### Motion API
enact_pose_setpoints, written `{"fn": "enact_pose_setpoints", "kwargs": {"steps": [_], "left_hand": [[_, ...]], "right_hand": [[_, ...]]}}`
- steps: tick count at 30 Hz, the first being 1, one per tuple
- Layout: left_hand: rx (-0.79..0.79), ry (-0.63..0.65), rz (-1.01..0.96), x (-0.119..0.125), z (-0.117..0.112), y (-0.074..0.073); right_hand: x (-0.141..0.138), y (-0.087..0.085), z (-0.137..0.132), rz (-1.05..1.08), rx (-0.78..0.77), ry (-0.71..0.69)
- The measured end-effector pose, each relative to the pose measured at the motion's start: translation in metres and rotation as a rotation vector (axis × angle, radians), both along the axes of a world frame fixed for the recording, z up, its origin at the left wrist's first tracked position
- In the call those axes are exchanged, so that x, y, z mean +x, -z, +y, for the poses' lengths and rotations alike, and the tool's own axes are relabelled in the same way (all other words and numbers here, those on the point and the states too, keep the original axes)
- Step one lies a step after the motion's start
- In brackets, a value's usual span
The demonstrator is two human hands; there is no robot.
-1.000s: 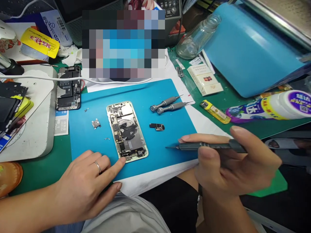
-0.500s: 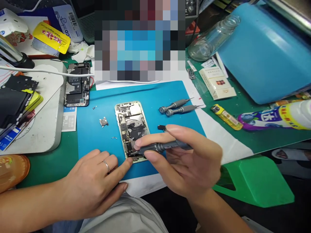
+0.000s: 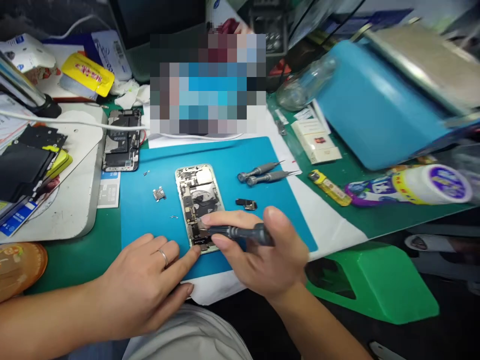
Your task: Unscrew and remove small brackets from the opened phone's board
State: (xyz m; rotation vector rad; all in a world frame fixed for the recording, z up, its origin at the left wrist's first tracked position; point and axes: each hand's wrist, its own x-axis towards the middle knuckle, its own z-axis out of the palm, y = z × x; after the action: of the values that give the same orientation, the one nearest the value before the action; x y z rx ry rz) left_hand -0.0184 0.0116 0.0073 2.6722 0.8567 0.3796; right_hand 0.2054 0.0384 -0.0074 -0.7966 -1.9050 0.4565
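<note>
An opened phone [image 3: 204, 197] lies on a blue mat [image 3: 150, 160], its inner boards and a dark battery area exposed. My right hand [image 3: 258, 250] grips a dark grey screwdriver [image 3: 243, 233] between thumb and fingers. Its shaft points left over the phone's lower part, and the tip is too small to make out. My left hand [image 3: 146, 280], with a ring on one finger, holds nothing. Its index finger stretches out to touch the phone's lower left corner. A small metal bracket [image 3: 159, 194] and tiny screws [image 3: 173, 217] lie left of the phone; a small black part [image 3: 246, 203] lies right.
Two more screwdrivers [image 3: 262, 172] rest at the mat's upper right. Another opened phone [image 3: 122, 140] lies at the back left. Around the right side are a yellow lighter [image 3: 330, 187], a white and purple bottle [image 3: 405, 185], a cigarette box [image 3: 317, 140] and a glass jar [image 3: 307, 85].
The whole view has shifted slightly. My right hand and its screwdriver sit further left in the picture, uncovering the small black part. My left index finger stays on the phone's corner.
</note>
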Motion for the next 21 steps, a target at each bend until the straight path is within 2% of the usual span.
{"fn": "enact_pose_setpoints", "kwargs": {"steps": [3,7,10,17,21], "left_hand": [[0.031,-0.012,-0.003,-0.002,-0.001,0.001],[0.070,-0.020,-0.007,-0.004,0.001,0.002],[0.081,-0.005,-0.007,-0.004,0.002,0.002],[0.066,0.007,-0.006,-0.001,0.001,-0.001],[0.039,0.008,-0.003,0.000,0.001,-0.002]], "right_hand": [[-0.003,0.005,0.002,-0.003,0.078,0.054],[-0.005,0.013,0.007,-0.030,0.205,0.052],[-0.004,0.016,0.008,-0.058,0.237,0.059],[-0.006,0.013,0.003,-0.022,0.209,0.031],[-0.008,0.005,0.000,0.151,0.050,0.002]]}}
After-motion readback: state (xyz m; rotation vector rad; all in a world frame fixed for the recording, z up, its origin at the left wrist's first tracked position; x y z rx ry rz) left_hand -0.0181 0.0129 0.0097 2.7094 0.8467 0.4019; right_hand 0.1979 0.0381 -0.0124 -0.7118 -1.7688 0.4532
